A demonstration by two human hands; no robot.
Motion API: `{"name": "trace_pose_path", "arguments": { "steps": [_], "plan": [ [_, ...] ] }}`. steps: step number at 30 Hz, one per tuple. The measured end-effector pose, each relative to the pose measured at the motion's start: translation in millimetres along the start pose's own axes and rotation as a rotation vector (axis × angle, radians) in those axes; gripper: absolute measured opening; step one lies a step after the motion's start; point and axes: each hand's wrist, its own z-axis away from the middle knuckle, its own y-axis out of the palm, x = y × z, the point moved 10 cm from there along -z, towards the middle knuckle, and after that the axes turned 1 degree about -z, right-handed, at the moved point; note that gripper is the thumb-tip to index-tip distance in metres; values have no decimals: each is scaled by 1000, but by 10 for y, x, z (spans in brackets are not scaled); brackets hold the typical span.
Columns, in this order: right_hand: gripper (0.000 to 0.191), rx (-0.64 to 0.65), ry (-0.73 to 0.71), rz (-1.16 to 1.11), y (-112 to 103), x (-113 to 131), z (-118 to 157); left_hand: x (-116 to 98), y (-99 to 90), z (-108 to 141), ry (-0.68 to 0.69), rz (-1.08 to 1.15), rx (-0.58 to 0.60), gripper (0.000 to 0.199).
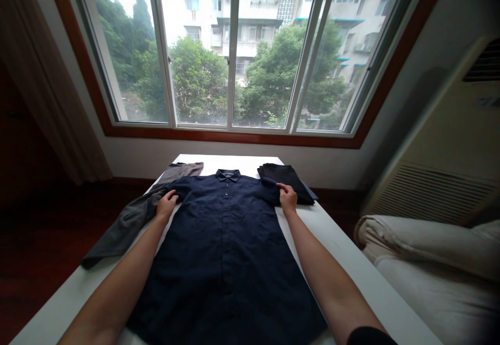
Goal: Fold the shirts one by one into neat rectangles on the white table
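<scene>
A dark navy short-sleeved button-up shirt (224, 246) lies front side up on the white table, its collar toward the window and its hem toward me. My left hand (166, 203) is closed on the edge of the sleeve at the left. At the other side, my right hand (288, 197) pinches the opposite sleeve between thumb and fingers. Both sleeves are spread outward from the shirt's body. Grey trousers (128, 226) lie loosely along the table's left side, partly beneath the shirt's left-hand sleeve. Folded dark clothes (299, 182) rest just beyond my right hand.
The white table (347, 262) reaches almost to the wall under a wide window (230, 59). A cream sofa or padded seat (429, 251) stands at the right, with a floor-standing air conditioner (449, 142) behind it. A curtain (50, 85) hangs at the left.
</scene>
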Motion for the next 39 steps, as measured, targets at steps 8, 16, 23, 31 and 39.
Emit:
{"name": "trace_pose_path", "arguments": {
  "steps": [8,16,23,31,39],
  "plan": [
    [51,-169,82,91,-234,-124,10,-42,-142,-60,-40,50,-112,58],
    [51,-192,-9,201,-166,96,92,-182,-278,13,-15,3,-172,64],
    [39,-3,-226,292,70,567,191,-457,-266,139,36,-196,-102,49],
    [38,669,-385,371,1130,948,827,-1311,109,644,512,-375,72,40],
    [69,948,-314,603,1394,487,1250,-869,847,850,429,-448,471,74]
  ]
}}
